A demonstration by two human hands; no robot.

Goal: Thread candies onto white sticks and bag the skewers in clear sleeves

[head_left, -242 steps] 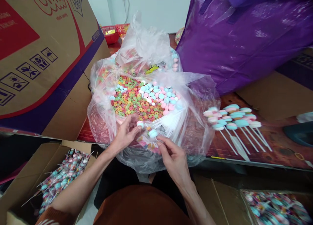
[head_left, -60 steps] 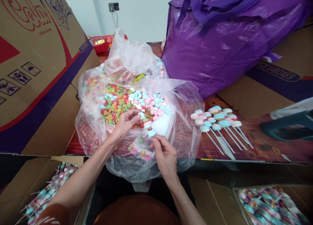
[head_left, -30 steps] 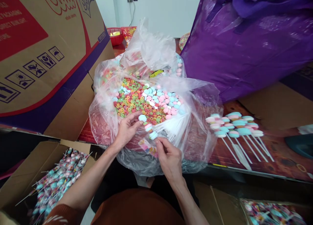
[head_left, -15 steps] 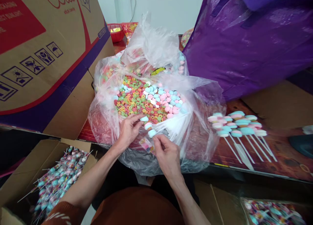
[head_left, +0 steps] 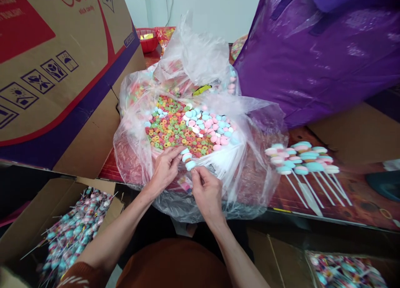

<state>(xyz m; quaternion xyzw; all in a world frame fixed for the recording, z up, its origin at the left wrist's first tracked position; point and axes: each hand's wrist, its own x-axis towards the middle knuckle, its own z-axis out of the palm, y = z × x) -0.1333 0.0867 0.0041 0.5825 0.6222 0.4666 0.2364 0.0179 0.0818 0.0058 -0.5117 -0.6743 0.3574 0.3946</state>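
My left hand (head_left: 167,167) is closed, with thumb and fingertips pinching a pale blue marshmallow candy (head_left: 185,151) at the top of a short candy skewer (head_left: 186,158). Below that on the skewer are a pink-and-white piece and another pale blue one. My right hand (head_left: 208,192) pinches the skewer just under its lowest piece; the stick itself is mostly hidden by the fingers. Both hands are over the near edge of a clear plastic bag (head_left: 131,129) holding colourful ring candies (head_left: 170,127), pink, blue and white candies (head_left: 215,129) and a bundle of white sticks (head_left: 226,161).
Several candy skewers (head_left: 308,158) lie on the red-brown table (head_left: 353,215) at right. A printed carton (head_left: 93,125) stands left and a purple bag (head_left: 312,67) back right. An open box of wrapped candy sticks (head_left: 71,234) is low left, with more wrapped candies (head_left: 346,271) low right.
My right hand has moved slightly left and up, bringing the skewer to my left hand. The top blue candy now sits against the pieces below, where a gap showed before.
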